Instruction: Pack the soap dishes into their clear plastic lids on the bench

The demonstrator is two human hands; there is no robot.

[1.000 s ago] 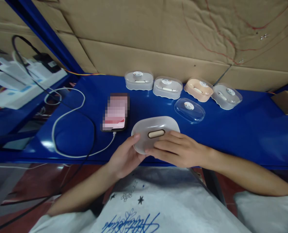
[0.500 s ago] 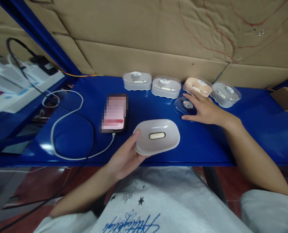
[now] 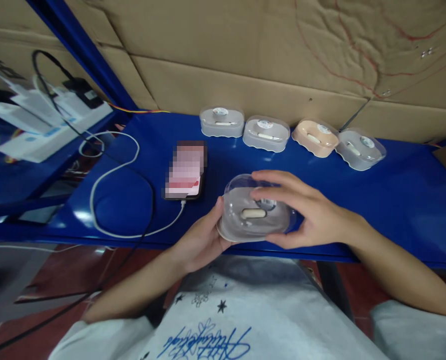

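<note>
A grey oval soap dish [image 3: 232, 222] with a cream bar-shaped piece in its middle is held near the table's front edge. My left hand [image 3: 202, 242] grips its left end, thumb on the rim and fingers underneath. Over the dish is a clear plastic lid [image 3: 240, 184] with a round sticker. My right hand [image 3: 301, 210] holds this lid from the right, its thumb at the near edge and fingers across the far side and top. Whether the lid is fully seated on the dish I cannot tell.
Along the cardboard wall stand lidded soap dishes: two grey ones [image 3: 221, 129] [image 3: 267, 142], a peach one [image 3: 315, 146] and another grey one [image 3: 359, 157]. A phone [image 3: 185, 172] on a white cable [image 3: 92, 200] lies left. A loaded power strip [image 3: 31, 150] sits far left.
My right hand left the dish, took the clear lid from the table and brought it back over the dish. My left hand kept hold of the dish throughout.
</note>
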